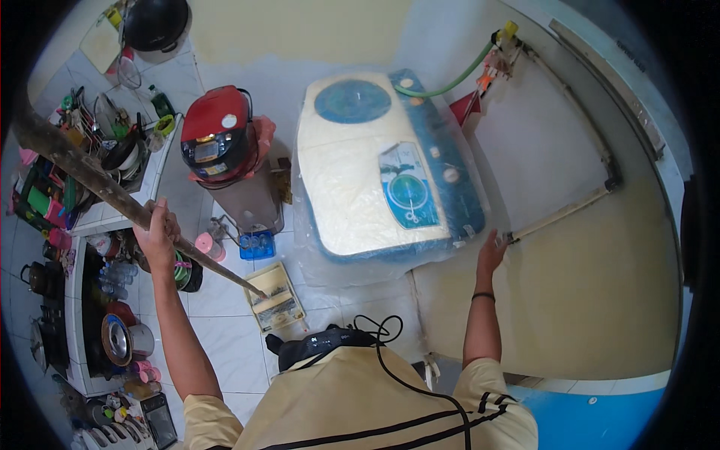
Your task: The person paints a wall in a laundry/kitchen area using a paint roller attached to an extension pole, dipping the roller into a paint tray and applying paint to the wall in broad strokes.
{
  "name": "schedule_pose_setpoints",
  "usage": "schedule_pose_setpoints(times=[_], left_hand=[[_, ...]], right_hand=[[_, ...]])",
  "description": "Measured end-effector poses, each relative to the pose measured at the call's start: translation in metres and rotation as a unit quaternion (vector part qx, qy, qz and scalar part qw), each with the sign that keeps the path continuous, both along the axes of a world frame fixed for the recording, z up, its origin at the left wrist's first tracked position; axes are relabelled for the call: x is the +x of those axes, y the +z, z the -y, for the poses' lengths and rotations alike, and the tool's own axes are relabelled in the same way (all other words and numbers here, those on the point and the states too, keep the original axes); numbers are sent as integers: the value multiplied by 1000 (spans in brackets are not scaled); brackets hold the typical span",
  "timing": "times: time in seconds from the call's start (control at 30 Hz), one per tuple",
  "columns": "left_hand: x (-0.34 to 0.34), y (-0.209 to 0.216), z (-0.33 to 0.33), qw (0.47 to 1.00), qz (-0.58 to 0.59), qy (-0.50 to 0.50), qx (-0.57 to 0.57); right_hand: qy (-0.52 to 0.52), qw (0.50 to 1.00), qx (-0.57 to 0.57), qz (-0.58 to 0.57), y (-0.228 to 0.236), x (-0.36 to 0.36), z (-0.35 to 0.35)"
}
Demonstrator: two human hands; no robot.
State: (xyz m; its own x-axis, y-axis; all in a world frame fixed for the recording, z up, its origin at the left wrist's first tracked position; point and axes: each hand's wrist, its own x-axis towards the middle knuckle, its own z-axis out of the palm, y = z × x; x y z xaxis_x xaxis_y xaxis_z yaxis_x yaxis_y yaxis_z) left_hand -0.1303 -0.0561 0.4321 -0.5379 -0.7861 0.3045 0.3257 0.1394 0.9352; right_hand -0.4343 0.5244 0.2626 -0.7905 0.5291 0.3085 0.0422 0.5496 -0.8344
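My left hand (157,229) is closed around a long wooden pole (97,176). The pole slants from the upper left down toward the floor, and its thin end meets a flat yellowish folded-open board (279,309) with dark printed-looking patches. My right hand (491,253) is raised beside the wall, its fingers apart and close to a small tap (511,238) at the end of a pipe. Whether they touch the tap is hard to make out. A dark band circles my right wrist.
A plastic-wrapped washing machine (360,180) stands ahead, fed by a green hose (457,81). Left of it, a red-and-black rice cooker (217,131) sits on a grey bin (251,206). A blue basket (257,245) is on the floor. Crowded tiled shelves (79,300) line the left.
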Motion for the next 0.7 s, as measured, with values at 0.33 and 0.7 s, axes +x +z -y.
schedule_pose_setpoints(times=[0.33, 0.7], left_hand=[[-7, -2, 9, 1000, -5, 6, 16], [-23, -4, 15, 999, -16, 5, 29]], right_hand=[[130, 885, 216, 391, -149, 145, -32], [307, 690, 118, 645, -227, 231, -32]])
